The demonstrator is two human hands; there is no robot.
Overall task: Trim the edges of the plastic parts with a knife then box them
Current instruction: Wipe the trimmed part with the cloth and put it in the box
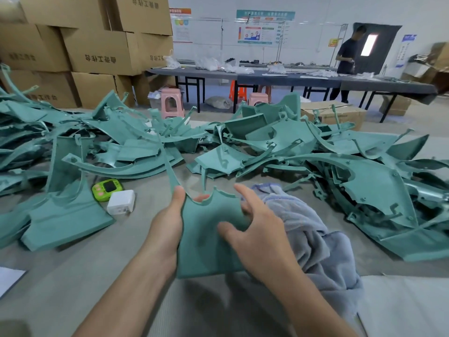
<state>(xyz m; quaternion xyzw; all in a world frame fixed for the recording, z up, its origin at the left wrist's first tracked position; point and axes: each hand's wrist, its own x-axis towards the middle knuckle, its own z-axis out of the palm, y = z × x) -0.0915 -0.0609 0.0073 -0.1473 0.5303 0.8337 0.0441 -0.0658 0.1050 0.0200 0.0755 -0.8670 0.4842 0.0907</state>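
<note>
I hold one teal plastic part (206, 239) upright in front of me, with a long thin strip rising from its upper left corner. My left hand (167, 227) grips its left edge, thumb on the front and fingertips showing behind the notch. My right hand (257, 229) holds its right edge, thumb pressed on the front face and fingers curled round the side. Heaps of similar teal parts lie on the table at the left (80, 147) and at the right (352, 171). No knife is visible.
A grey-blue towel (313, 237) lies under my right hand. A green timer (106, 188) and a white charger (121, 202) sit left of the held part. Cardboard boxes (97, 49) are stacked at the back left. A person (347, 59) stands at a far table.
</note>
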